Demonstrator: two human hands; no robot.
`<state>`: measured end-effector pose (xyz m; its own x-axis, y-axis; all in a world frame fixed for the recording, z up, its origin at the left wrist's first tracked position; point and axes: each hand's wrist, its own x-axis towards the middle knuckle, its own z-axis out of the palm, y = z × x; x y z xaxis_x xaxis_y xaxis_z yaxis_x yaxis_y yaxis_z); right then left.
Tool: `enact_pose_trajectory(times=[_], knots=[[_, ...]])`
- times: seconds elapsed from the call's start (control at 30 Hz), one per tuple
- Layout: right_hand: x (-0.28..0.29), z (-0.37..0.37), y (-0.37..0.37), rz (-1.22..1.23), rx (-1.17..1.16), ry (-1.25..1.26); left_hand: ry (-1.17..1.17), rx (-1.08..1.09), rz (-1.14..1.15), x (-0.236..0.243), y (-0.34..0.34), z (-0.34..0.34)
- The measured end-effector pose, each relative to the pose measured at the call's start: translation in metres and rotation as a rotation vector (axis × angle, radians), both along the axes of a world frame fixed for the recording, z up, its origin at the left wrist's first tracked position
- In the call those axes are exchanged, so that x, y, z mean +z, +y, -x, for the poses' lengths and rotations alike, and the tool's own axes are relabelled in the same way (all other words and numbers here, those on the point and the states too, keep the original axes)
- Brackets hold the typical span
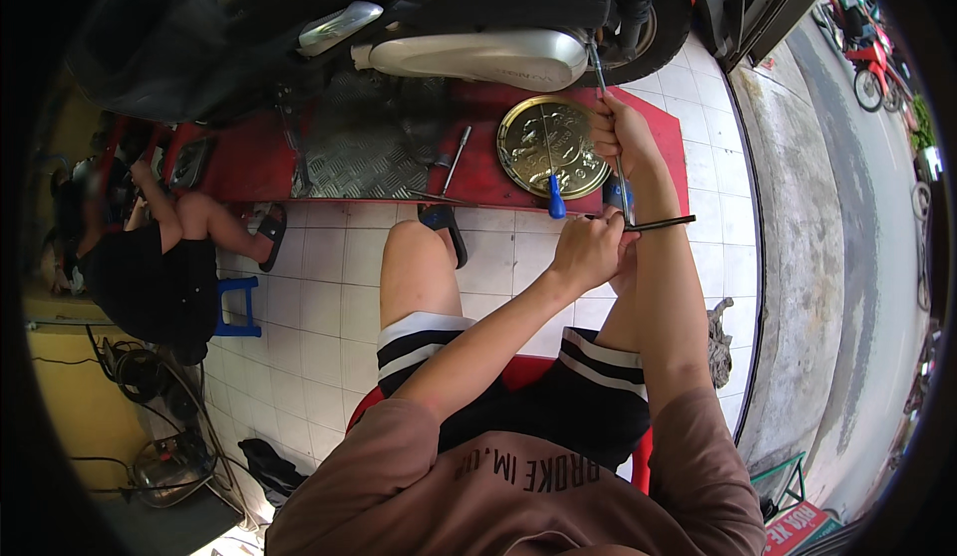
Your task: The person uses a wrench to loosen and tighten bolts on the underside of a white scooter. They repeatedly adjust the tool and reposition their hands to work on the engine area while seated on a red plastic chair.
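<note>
My right hand (618,136) is closed around the shaft of a long T-handle wrench (666,224). Its far end reaches the scooter (478,58) behind the silver engine side cover, beside the rear wheel; the exact spot it meets is hidden. Lower down, my left hand (590,252) is closed at the wrench's dark crossbar, which sticks out to the right across my right forearm. Left of the shaft, a round gold-coloured tray (523,152) lies on the red stand. A screwdriver with a blue handle (556,197) rests across it, handle over the near edge.
A metal socket wrench (459,159) lies on the red stand (648,118), left of the tray. Another person (150,267) sits at the far left near a blue stool (237,307). Hoses and cables (150,377) are at lower left. A street with a red motorbike (877,63) runs along the right.
</note>
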<state>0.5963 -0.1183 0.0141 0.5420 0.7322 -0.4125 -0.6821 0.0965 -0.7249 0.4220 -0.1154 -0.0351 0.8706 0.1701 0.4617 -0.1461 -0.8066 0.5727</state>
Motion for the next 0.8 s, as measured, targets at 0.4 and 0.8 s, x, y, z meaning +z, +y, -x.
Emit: enact_pose_trajectory(times=[0.4,0.8], knots=[[0.009,0.012,0.012,0.034,-0.096,-0.040,-0.068,-0.190,0.230,0.012,0.022,0.009],[0.023,0.012,0.015,0.099,-0.063,-0.050,-0.022,-0.206,0.336,0.031,0.030,0.014]])
